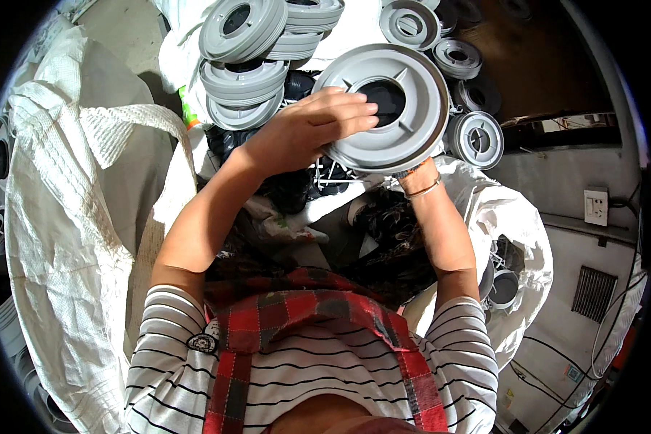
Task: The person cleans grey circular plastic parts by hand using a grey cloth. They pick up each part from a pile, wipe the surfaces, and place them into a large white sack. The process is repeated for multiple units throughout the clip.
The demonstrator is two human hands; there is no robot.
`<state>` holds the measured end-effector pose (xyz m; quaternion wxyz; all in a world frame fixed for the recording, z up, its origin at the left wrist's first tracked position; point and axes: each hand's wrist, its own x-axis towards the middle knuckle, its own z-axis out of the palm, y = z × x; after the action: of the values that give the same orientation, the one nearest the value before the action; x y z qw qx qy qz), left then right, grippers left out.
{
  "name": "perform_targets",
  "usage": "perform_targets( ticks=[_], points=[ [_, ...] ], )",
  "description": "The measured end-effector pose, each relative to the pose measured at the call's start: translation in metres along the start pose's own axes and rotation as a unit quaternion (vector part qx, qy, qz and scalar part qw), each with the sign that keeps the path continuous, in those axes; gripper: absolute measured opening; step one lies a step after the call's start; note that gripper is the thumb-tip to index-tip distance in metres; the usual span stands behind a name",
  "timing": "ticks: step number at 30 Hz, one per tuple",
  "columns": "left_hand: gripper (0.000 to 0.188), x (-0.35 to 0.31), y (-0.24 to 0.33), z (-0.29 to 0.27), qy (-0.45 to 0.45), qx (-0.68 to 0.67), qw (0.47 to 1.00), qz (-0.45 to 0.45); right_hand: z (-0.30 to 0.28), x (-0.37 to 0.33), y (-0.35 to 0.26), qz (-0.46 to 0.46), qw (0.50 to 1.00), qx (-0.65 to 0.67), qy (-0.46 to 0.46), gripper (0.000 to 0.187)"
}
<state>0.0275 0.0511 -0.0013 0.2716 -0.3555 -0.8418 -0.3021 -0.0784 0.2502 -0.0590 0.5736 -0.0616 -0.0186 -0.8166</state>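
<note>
A large grey round plastic disc [419, 108] with a dark round centre and raised ribs is held up before me, its ribbed face toward me. My left hand [315, 126] lies over its left side, fingers stretched across the face to the dark centre. From below right, my right hand [417, 173] supports the disc. Its fingers are hidden behind the rim; only the wrist with a bracelet and a bit of the hand show. Left of the disc rise stacks of similar grey discs [242, 83]. Smaller grey round parts [477, 139] stand on its right.
A big white woven sack [58, 217] with a strap handle fills the left side. Another white sack [528, 239], holding grey round parts [503, 288], stands at my right. Beyond it are a wall socket [595, 207], a vent grille [594, 293] and loose cables.
</note>
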Motion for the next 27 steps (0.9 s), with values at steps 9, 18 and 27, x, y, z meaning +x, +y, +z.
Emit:
perform_targets(
  ticks=[9,18,27],
  points=[
    [0.064,0.028,-0.071,-0.076,0.098,0.227,0.955,-0.162,-0.016,0.012,-0.102,-0.134,0.24,-0.859,0.433,0.043],
    [0.065,0.008,-0.089,-0.086,0.171,0.186,0.938,-0.237,-0.098,-0.009,-0.207,0.052,0.08,-0.899,0.427,0.05],
    [0.052,0.002,-0.081,-0.081,0.284,0.189,0.915,-0.214,-0.021,0.006,-0.149,0.015,-0.013,-0.908,0.418,0.051]
  ],
)
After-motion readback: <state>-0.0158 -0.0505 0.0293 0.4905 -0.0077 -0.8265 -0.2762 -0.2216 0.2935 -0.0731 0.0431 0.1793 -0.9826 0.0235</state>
